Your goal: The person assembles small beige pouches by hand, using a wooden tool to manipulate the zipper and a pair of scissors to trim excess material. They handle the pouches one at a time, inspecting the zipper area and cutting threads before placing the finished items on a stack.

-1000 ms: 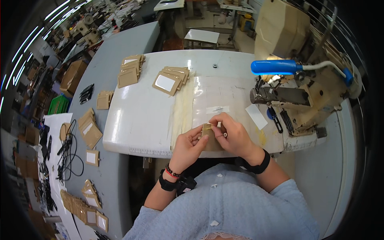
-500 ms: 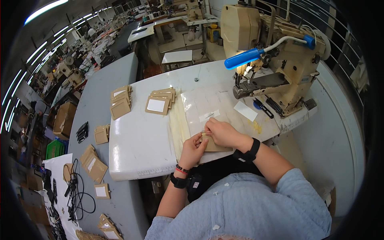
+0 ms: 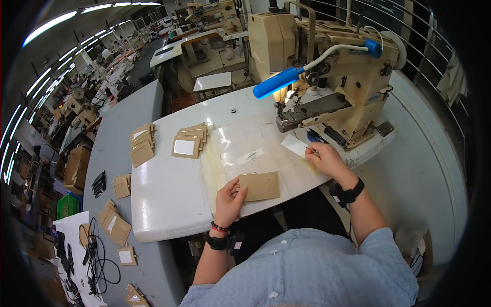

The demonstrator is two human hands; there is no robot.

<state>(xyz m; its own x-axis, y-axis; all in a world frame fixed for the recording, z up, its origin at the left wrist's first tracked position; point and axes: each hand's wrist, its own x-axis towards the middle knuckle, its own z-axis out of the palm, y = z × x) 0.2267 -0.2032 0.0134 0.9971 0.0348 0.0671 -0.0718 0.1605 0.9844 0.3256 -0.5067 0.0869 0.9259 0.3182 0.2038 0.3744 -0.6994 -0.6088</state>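
In the head view, the left hand (image 3: 229,202) grips the left end of a tan holder (image 3: 263,186), thumb on top; the piece is a flat, smooth, leather-like rectangle with crisp edges, lying near the front edge of the glossy white surface (image 3: 169,204). The right hand (image 3: 328,161) is well apart from it, fingers curled in beside a slim rectangular white card (image 3: 293,146); whether they grip something thin is too small to tell. Farther left, a fanned stack of tan holders (image 3: 185,147) shows a shiny white window on top, with another stack (image 3: 142,153) just beside it. Behind the right hand stands a cream-painted metal sewing machine (image 3: 360,115), with a smooth blue tubular lamp (image 3: 279,83).
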